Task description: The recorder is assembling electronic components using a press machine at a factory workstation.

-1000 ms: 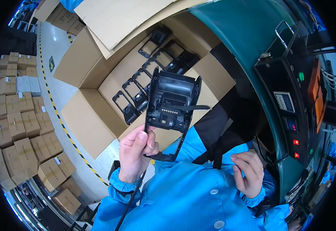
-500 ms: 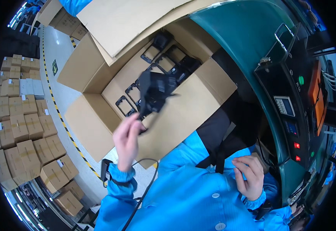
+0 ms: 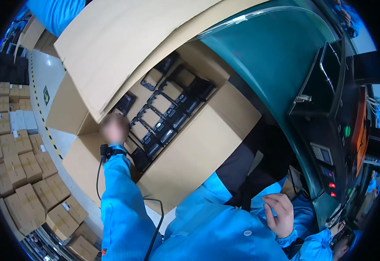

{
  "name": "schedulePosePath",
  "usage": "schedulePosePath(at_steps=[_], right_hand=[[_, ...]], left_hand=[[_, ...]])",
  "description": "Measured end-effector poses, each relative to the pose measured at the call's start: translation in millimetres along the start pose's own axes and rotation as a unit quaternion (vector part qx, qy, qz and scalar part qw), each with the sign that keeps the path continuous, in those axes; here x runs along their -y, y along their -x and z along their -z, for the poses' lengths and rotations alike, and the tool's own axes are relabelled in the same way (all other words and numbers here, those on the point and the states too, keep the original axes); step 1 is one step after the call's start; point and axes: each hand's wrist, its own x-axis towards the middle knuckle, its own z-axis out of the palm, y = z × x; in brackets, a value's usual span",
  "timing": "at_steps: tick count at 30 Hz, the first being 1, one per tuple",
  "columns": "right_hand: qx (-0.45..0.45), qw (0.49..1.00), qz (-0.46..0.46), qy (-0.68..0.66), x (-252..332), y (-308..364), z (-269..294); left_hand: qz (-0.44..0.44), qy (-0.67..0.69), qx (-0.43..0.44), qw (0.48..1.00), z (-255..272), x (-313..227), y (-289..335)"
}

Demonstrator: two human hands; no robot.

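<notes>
My left hand [image 3: 114, 129] reaches over the left side of an open cardboard box [image 3: 194, 135]. It is smeared, so its fingers cannot be made out. Just beyond it, inside the box, is a black plastic part [image 3: 124, 103]; whether the hand still touches it cannot be told. Black plastic frames [image 3: 161, 104] with square openings lie in rows on a cardboard layer in the box. At the lower right, my right hand [image 3: 280, 214] hovers before my body, fingers loosely bent and apart, holding nothing.
A large cardboard sheet [image 3: 124, 43] overhangs the box's far side. On the right, a black control box [image 3: 325, 130] with lit buttons stands by a green surface [image 3: 268, 56]. Stacked cartons [image 3: 24, 174] line the left, beyond a striped floor line. A cable [image 3: 159, 222] runs along my left arm.
My left hand has moved left and farther away with the black plastic part, which is now low in the box. The view has shifted. My right hand stays almost where it was.
</notes>
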Motion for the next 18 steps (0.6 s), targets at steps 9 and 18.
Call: schedulePosePath(at_steps=[9,18], right_hand=[[0.04,0.999,-0.018,-0.014,-4,-27,-5],[0.004,0.997,-0.075,-0.005,-11,-11,0]], left_hand=[[-0.075,-0.007,-0.053,0.996,-43,-133,-79],[-0.024,-0.142,0.186,0.972,-122,-127,-175]])
